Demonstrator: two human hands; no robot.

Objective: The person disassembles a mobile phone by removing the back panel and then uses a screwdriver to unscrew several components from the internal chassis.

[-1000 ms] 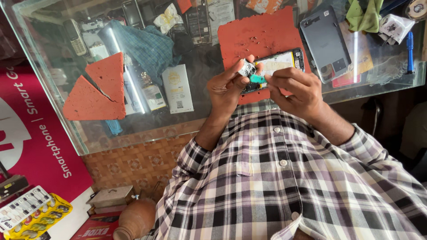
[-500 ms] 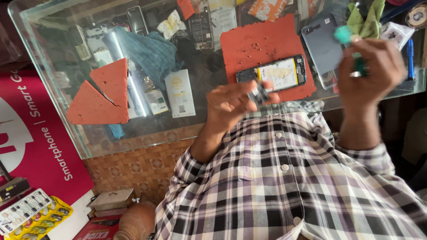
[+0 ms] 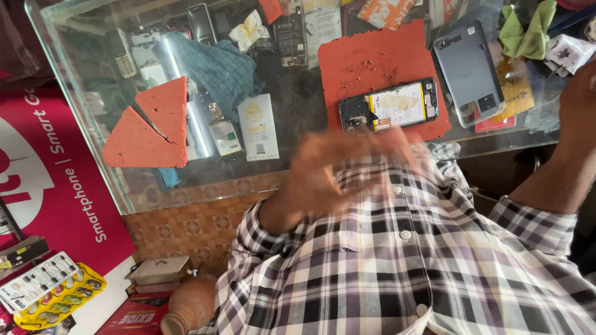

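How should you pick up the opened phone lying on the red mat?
Probably by its two long edges, pinched from above. The opened phone lies flat on the red mat with its insides facing up, so fingers should stay off the top face. The long edges look clear of other things, and the near one faces the person. The left hand is blurred, just in front of it.

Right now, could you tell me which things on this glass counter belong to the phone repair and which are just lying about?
In hand:
opened phone
orange mat under it
grey back cover
blurred left hand nearest the phone

Lying about:
torn orange mat pieces
blue checked cloth
green cloth
old keypad phone
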